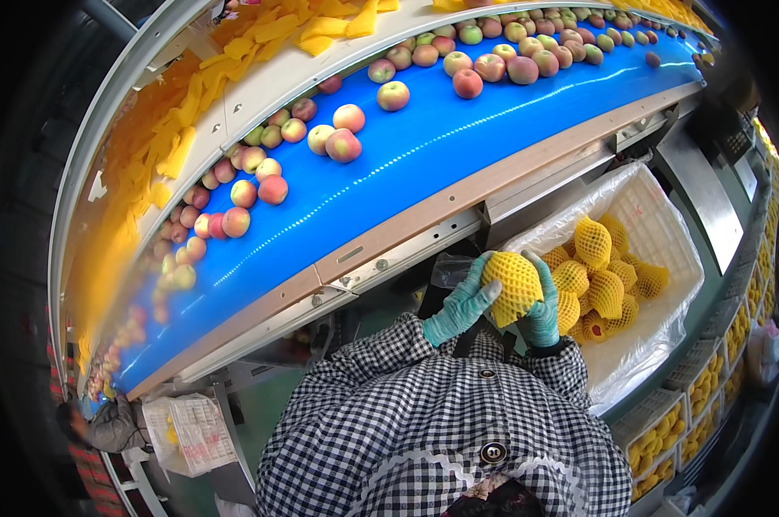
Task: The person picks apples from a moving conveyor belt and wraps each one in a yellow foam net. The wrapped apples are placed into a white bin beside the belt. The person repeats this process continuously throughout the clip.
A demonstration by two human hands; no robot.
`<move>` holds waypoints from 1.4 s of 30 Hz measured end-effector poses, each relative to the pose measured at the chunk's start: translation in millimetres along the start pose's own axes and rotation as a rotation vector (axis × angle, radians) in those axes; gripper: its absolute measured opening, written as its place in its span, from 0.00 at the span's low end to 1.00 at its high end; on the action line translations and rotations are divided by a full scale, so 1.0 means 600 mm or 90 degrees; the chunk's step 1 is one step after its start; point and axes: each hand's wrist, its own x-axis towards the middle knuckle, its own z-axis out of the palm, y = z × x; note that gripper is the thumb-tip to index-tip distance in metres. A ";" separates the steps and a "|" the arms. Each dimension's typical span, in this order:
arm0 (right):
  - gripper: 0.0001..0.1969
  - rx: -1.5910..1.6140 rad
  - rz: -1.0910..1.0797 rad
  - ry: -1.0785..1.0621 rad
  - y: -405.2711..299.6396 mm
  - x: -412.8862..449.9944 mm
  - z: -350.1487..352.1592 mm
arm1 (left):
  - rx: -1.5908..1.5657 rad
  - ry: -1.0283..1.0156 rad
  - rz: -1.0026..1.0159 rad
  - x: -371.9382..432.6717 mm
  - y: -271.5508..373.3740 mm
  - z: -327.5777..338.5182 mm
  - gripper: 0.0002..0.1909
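Note:
Between my two hands is a fruit in a yellow foam net sleeve, held just left of a plastic-lined crate. My left hand, in a teal knit glove, grips its left side with the thumb across the front. On the right side, the gloved fingers of my right hand press against the netting. The sleeve covers the fruit, so its skin is hidden. Beside my right hand, several net-sleeved fruits lie heaped in the white crate lined with clear plastic film.
A blue conveyor belt carrying many apples curves ahead of me, behind a tan rail. Yellow foam sleeves fill the trough beyond it. Stacked crates of sleeved fruit stand at right. A co-worker is at far left near another lined crate.

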 end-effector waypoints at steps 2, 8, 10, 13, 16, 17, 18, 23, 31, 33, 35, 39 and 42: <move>0.50 -0.027 -0.028 0.049 -0.016 0.001 -0.023 | 0.112 -0.033 0.026 0.006 0.000 -0.011 0.37; 0.36 0.183 -0.081 0.246 -0.088 -0.010 -0.149 | 0.056 0.203 0.114 0.043 0.038 -0.134 0.25; 0.33 0.354 -0.095 0.270 -0.087 -0.015 -0.179 | 0.160 0.285 0.154 0.058 0.063 -0.200 0.23; 0.34 0.545 -0.088 0.289 -0.073 -0.018 -0.198 | 0.424 0.416 0.258 0.082 0.132 -0.325 0.22; 0.40 0.664 -0.084 0.370 -0.069 -0.020 -0.195 | 0.695 0.648 0.321 0.112 0.238 -0.483 0.23; 0.40 0.620 -0.071 0.340 -0.069 -0.017 -0.191 | 0.636 0.707 0.369 0.117 0.266 -0.525 0.23; 0.40 0.594 -0.055 0.311 -0.071 -0.015 -0.184 | 0.707 0.741 0.297 0.121 0.305 -0.574 0.23; 0.33 0.238 0.021 0.167 -0.040 0.018 -0.129 | 0.738 0.688 0.206 0.207 0.359 -0.653 0.16; 0.21 -0.177 0.032 0.246 0.010 0.045 -0.043 | 0.888 0.611 0.104 0.489 0.319 -0.696 0.39; 0.20 -0.231 0.020 0.240 0.013 0.050 -0.042 | 0.886 0.600 0.021 0.540 0.331 -0.719 0.49; 0.21 -0.328 0.077 0.226 0.012 0.049 -0.046 | 1.029 0.563 -0.107 0.574 0.342 -0.734 0.50; 0.23 -0.454 0.063 0.189 0.013 0.050 -0.050 | 1.136 0.506 -0.191 0.602 0.350 -0.757 0.27; 0.23 -0.419 0.091 0.193 0.011 0.050 -0.046 | 1.189 0.578 -0.035 0.611 0.355 -0.760 0.21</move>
